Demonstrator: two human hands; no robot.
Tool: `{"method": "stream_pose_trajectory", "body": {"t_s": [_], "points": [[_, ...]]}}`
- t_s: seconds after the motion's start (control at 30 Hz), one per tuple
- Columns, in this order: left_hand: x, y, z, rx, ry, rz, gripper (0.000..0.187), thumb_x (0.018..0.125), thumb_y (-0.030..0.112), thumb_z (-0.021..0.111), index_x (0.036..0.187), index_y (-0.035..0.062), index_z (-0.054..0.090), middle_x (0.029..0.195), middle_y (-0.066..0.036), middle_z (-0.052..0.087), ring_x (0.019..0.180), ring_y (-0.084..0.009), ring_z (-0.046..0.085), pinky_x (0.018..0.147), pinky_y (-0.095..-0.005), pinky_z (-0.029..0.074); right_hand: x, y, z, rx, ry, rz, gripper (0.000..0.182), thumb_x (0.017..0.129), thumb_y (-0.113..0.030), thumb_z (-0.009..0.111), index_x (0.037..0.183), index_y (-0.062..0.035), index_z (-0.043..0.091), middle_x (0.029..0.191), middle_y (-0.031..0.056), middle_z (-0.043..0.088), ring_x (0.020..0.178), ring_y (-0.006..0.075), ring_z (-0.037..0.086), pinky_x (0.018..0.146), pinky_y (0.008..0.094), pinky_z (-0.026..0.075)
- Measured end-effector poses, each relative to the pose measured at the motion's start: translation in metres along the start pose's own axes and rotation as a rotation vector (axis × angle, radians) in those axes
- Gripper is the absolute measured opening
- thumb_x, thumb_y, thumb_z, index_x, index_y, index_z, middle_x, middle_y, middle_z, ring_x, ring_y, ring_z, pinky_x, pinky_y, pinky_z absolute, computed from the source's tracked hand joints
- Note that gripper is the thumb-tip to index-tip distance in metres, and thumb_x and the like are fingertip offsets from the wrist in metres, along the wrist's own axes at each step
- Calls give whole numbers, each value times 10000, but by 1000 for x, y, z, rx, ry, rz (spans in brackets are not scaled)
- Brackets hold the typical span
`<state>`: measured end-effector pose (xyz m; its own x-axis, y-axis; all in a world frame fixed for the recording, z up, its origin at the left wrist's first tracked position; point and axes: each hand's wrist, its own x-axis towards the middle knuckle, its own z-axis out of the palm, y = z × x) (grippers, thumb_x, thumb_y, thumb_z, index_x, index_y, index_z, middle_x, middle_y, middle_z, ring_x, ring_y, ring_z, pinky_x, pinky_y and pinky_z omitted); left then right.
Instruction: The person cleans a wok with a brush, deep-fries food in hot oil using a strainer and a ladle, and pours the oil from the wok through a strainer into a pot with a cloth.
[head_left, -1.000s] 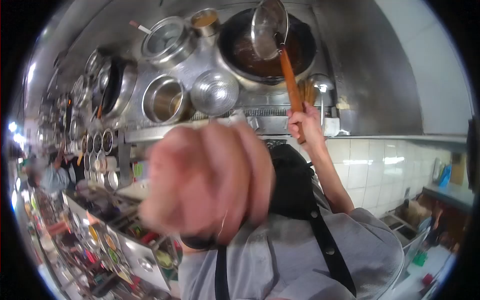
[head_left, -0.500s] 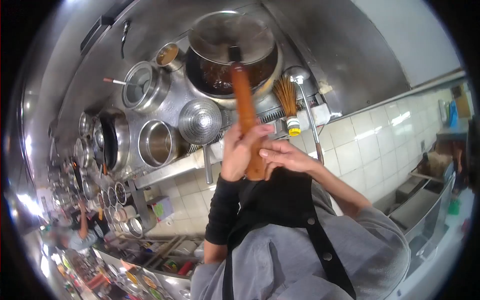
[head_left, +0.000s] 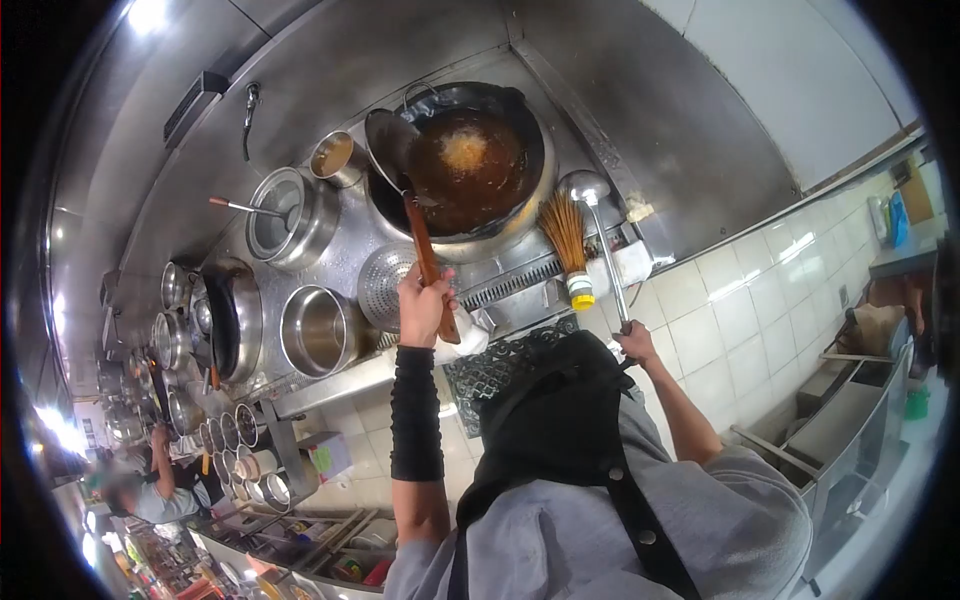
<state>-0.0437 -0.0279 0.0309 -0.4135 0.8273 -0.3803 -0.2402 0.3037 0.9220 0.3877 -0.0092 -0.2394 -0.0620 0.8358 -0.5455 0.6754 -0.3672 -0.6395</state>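
The left hand point(head_left: 424, 310) grips one strainer point(head_left: 388, 140) by its handle over one wok point(head_left: 537, 150). The right hand point(head_left: 636, 344) clasps one ladle point(head_left: 606, 250), beside one brush point(head_left: 566, 238).

No legible text, brand, number or sign found; all places read from the centre of the view. Brush point(head_left: 566, 240), near 3 o'clock — white band and yellow end on its handle, no lettering resolvable. Carton-like box point(head_left: 325, 455) between 7 and 8 o'clock, with a green patch, and blue packet point(head_left: 899, 226) just short of 3 o'clock, far out — any print too small and soft to read.
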Motion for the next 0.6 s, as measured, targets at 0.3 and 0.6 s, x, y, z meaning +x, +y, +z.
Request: {"method": "stream_pose_trajectory", "body": {"t_s": [0.3,0.6], "points": [[-7,-20,9,-370,-194,-94,391,885,-104,511,1272,-56,523,1159,-209,663,780,-175,599,595,-314,517,-64,-103,-56,391,77,-69,258,910,-132,676,731,-54,507,548,14,484,408,126,480,381,324,367],[-25,-30,20,-652,-345,-83,451,887,-95,529,1335,-86,486,1160,-192,595,781,-144,526,588,-266,453,-95,-245,-111,368,31,-342,198,942,-54,636,1114,40,604,588,15,474,414,130,522,368,325,415]]}}
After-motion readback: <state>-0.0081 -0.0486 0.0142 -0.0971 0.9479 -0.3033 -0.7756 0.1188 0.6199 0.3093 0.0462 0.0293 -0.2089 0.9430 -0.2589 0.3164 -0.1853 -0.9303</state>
